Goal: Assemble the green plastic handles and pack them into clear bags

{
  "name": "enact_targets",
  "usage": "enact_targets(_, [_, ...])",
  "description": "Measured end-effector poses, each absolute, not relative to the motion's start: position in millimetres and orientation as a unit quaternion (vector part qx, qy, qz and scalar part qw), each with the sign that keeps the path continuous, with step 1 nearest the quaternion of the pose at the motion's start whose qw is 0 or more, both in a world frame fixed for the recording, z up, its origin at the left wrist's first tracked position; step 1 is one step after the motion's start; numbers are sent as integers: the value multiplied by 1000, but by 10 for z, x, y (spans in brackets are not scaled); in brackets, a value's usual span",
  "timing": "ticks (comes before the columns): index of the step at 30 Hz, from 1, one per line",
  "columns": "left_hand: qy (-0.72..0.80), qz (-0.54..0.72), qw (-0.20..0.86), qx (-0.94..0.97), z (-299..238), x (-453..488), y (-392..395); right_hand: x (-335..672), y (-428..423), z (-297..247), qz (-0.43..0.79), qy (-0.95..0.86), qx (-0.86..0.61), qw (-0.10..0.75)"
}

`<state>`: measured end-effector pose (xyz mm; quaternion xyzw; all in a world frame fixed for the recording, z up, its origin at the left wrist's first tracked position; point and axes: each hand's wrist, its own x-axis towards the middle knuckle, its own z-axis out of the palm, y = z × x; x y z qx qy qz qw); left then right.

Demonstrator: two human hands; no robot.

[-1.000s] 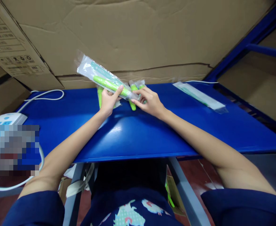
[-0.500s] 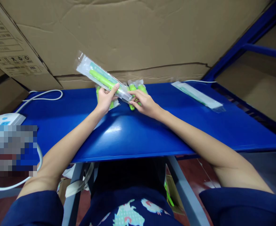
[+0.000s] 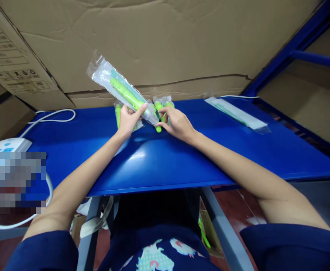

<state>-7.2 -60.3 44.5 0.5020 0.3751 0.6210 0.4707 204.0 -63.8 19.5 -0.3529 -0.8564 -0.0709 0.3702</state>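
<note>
My left hand (image 3: 131, 119) is closed around a long clear plastic bag (image 3: 99, 71), its thumb lying on top. Inside the bag are a slim bright-green stick-shaped item (image 3: 122, 91) with a clear ribbed end and a white-and-teal card (image 3: 114, 75). The bag slants from upper left down to my right hand (image 3: 177, 124), whose thumb touches the lower corner and whose other fingers are curled. Behind the hands lie more bagged green items (image 3: 118, 114), with others (image 3: 158, 128) partly hidden by my right hand.
On the right of the blue table (image 3: 210, 158) lies a flat bag with a white-and-teal card (image 3: 236, 114). A white power strip (image 3: 11, 145) and its cable (image 3: 59, 116) are at the left. Cardboard (image 3: 153, 45) stands along the back; a blue frame bar (image 3: 320, 59) rises at the right.
The bag has tilted more steeply, its upper end rising. My right thumb and index finger have spread slightly apart at the lower end. My left hand keeps its hold.
</note>
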Motion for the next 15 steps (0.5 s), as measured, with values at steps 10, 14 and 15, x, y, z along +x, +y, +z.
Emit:
enact_targets(10, [358, 621, 488, 497, 420, -22, -613, 2050, -649, 224, -93, -855, -345, 375])
enact_targets(14, [355, 620, 492, 499, 400, 3, -618, 2046, -656, 239, -106, -851, -343, 384])
enact_targets(15, [354, 618, 495, 498, 397, 10, -624, 2046, -657, 240, -109, -849, -343, 386])
